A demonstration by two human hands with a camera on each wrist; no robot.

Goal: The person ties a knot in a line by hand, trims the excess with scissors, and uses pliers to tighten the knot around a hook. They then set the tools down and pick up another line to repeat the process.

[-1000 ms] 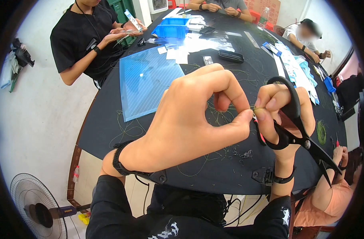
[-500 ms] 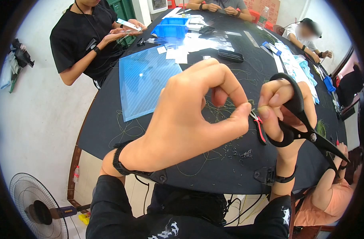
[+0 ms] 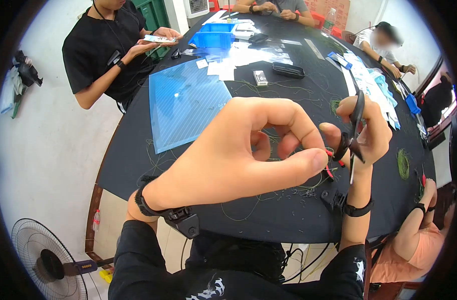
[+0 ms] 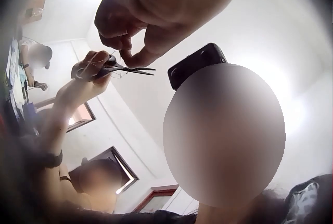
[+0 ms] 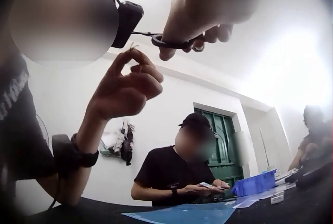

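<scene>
My left hand [image 3: 243,162] is raised over the table, thumb and index fingertips together. A thin pale thread [image 5: 133,46] sticks up from that pinch in the right wrist view. To its right, my right hand [image 3: 374,131] holds black-handled scissors [image 3: 358,107], with fingers through the loops. In the left wrist view the scissor blades [image 4: 139,70] are slightly parted, close below the left fingertips, and thin thread loops around there. Beneath the hands, red-handled pliers [image 3: 329,172] lie partly hidden on the table.
Small dark bits [image 3: 310,193] and loose green thread lie on the black table [image 3: 268,217]. A coil of green thread [image 3: 402,165] is at right. Further back are a blue folder [image 3: 176,112], a small box [image 3: 260,77], a black tray [image 3: 288,70] and a blue bin [image 3: 208,40]. Other people sit around.
My right hand has turned, swinging the scissors from pointing down-right to pointing toward me. Its thumb and fingers have come apart from their pinch. My left hand has shifted slightly down and right.
</scene>
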